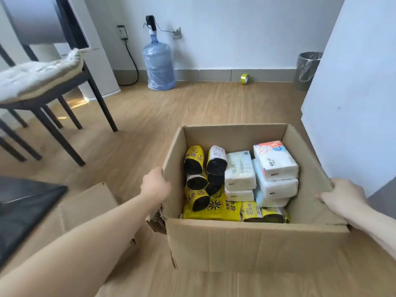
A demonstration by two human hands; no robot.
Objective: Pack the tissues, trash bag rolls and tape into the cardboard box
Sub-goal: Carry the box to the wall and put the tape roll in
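Observation:
An open cardboard box [252,243] sits on the wooden floor in front of me. Inside on the left lie several black trash bag rolls [194,162] in yellow wrappers. Several white tissue packs [240,170] are stacked on the right side of the box. My left hand [155,184] grips the box's left flap. My right hand [342,197] grips the right flap. A yellow tape roll [244,78] stands far off on the floor by the back wall.
A flattened piece of cardboard [85,207] lies left of the box. A black chair [49,97] with a cushion stands at left. A water bottle [159,65] and a bin [306,69] stand by the back wall. A white wall corner [347,103] rises at right.

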